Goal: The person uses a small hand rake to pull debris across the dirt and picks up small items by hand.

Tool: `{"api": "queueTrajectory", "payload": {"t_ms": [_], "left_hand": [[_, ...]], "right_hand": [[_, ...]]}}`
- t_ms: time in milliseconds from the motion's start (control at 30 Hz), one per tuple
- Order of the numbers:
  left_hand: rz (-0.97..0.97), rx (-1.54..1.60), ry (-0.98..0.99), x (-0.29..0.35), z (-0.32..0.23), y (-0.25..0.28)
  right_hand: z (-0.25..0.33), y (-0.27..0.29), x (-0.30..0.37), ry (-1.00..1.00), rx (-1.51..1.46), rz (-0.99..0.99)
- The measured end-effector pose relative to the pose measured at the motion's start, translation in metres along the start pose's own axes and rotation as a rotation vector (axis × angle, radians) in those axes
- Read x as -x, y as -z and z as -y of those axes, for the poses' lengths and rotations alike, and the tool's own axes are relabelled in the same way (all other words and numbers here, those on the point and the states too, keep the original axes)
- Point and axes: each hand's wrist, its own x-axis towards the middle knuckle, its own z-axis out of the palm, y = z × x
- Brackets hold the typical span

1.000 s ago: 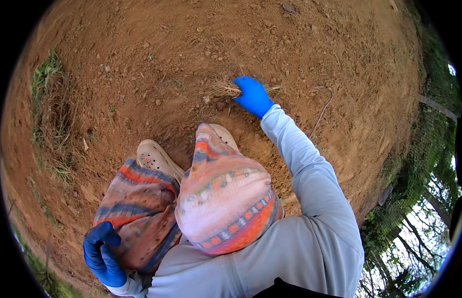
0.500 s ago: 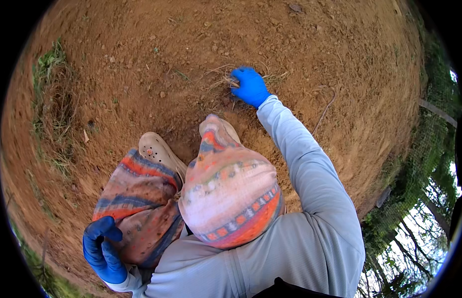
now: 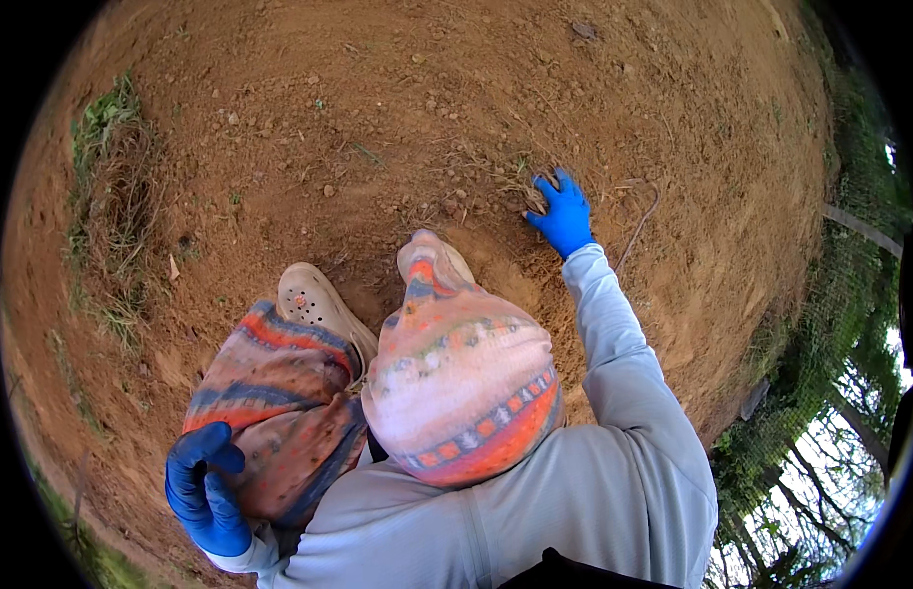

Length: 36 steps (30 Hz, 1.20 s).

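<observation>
My right hand (image 3: 562, 214), in a blue glove, reaches down to the reddish-brown soil beyond my feet. Its fingers are spread over a small tuft of dry grass (image 3: 538, 193), which lies partly under the fingertips. My left hand (image 3: 203, 491), also blue-gloved, hovers by my left knee at the lower left. Its fingers are curved, with a gap to the thumb, and nothing shows between them. Patterned trousers (image 3: 456, 393) cover my bent legs. Two beige clogs (image 3: 322, 306) stand on the ground between the hands.
A heap of pulled grass (image 3: 113, 211) lies at the left. A thin root or twig (image 3: 641, 228) is on the soil right of my right hand. Small clods and straw bits are scattered ahead. Mesh fencing and greenery (image 3: 819, 344) line the right side.
My right hand has moved right and a little nearer. Its fingers, bent round dry grass before, are now spread at a tuft. My left hand stays by the knee.
</observation>
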Motion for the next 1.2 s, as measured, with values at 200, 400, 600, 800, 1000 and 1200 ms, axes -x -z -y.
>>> {"api": "queueTrajectory", "payload": {"t_ms": [200,400,600,800,1000,1200], "left_hand": [[-0.057,0.111,0.045,0.011,0.011,0.004],[0.025,0.166,-0.004,0.022,-0.003,0.013],[0.054,0.088,-0.06,0.039,0.002,0.007],[0.01,0.05,-0.103,0.043,-0.007,0.008],[0.027,0.112,-0.069,0.038,0.001,0.002],[-0.014,0.104,-0.053,0.049,0.009,-0.003]], "right_hand": [[-0.012,-0.019,0.019,-0.343,-0.497,-0.065],[0.058,0.006,-0.069,-0.537,-1.609,-0.037],[0.349,0.148,-0.09,0.41,-1.692,0.563],[0.31,0.141,-0.103,0.418,-1.539,0.419],[0.096,0.014,-0.04,-0.328,-1.506,0.099],[-0.005,-0.044,0.045,-0.479,-1.078,-0.299]]}}
